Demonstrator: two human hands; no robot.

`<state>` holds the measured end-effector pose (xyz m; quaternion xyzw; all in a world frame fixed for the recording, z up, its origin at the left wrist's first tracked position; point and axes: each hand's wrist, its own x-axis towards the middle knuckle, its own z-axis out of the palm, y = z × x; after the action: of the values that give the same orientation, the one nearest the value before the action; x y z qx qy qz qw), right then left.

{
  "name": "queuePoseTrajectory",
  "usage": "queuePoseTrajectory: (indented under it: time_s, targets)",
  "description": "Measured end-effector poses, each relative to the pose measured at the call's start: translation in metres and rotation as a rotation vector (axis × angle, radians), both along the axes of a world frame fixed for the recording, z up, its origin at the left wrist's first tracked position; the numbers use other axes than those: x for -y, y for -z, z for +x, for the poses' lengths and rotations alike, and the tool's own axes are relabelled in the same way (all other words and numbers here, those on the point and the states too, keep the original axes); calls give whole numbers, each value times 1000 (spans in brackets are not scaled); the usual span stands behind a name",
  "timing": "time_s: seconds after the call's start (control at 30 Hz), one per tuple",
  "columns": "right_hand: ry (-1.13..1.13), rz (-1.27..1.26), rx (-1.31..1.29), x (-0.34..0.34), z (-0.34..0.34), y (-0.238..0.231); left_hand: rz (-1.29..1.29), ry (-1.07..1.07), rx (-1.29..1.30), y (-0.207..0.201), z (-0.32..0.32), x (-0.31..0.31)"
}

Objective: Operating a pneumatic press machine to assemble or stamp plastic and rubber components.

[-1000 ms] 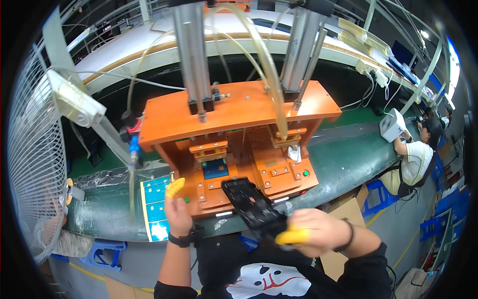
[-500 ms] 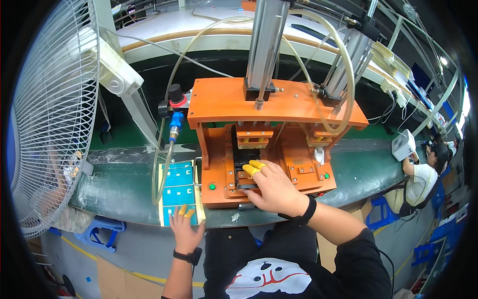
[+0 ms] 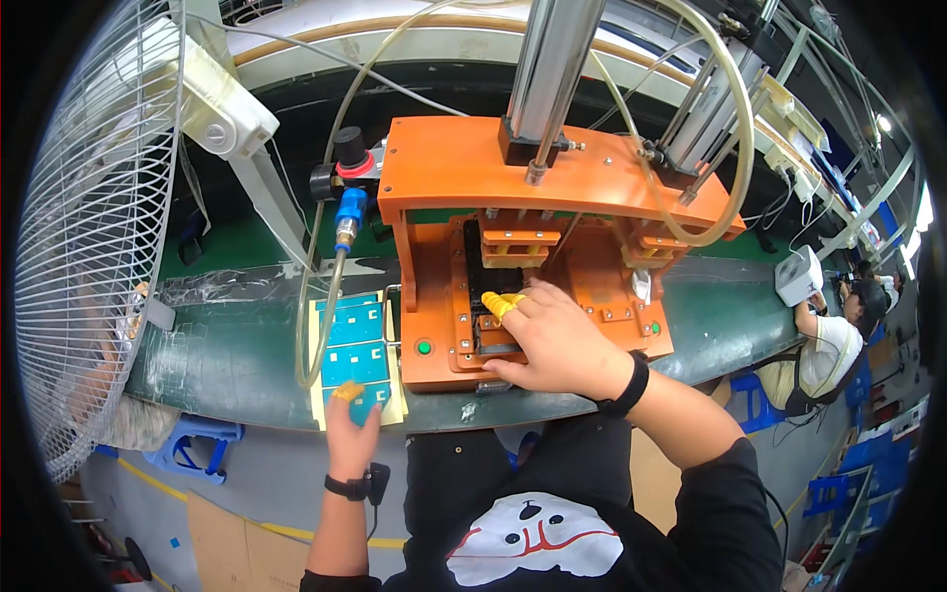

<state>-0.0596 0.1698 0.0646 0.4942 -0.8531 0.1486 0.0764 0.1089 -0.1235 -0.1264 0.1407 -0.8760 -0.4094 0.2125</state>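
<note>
My right hand (image 3: 562,340) reaches into the left bay of an orange pneumatic press (image 3: 562,163). Yellow finger covers wrap two of its fingers, which lie over a dark part (image 3: 481,281) in the fixture. The thumb is stretched apart near the fixture's front edge; the hand hides some of the dark part. My left hand (image 3: 352,434) is over the near end of blue-green sheets (image 3: 357,362) with pale backing, left of the press. Its covered fingers bend down at a sheet, with the thumb apart; whether they lift an edge cannot be made out.
A white-caged fan (image 3: 109,237) stands at the far left. A clear hose (image 3: 335,306) loops down beside the sheets from a blue fitting (image 3: 349,212). Green buttons (image 3: 424,347) sit on the press base. Another person (image 3: 834,340) sits at the right by a white box-shaped device (image 3: 797,278).
My left hand has shifted slightly left, and its fingers have drawn closer together and bent down. My right fingers remain at the dark part. The whole view has shifted a little.
</note>
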Motion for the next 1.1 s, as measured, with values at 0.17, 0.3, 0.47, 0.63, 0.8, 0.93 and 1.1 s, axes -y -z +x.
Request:
queuePoseTrajectory:
  time_s: [0.17, 0.3, 0.47, 0.63, 0.8, 0.93, 1.1]
  targets:
    - [4, -221, -140, 23, 59, 11, 146, -73, 119, -21, -6, 15]
    - [-18, -282, 326, 57, 87, 53, 219, -70, 198, -22, -12, 25]
    - [129, -196, 336, 87, 82, 88, 317, -56, 209, -16, -9, 42]
    - [-136, -131, 313, 93, 97, 137, 523, -36, 169, -10, -8, 65]
    - [-141, 84, 354, 93, 95, 185, 620, -292, 31, 3, 5, 143]
    - [-172, -11, 356, 89, 100, 184, 443, -607, -119, 15, 65, 255]
    - [-181, -208, 353, 47, 92, 136, 510, -513, -141, -37, 89, 209]
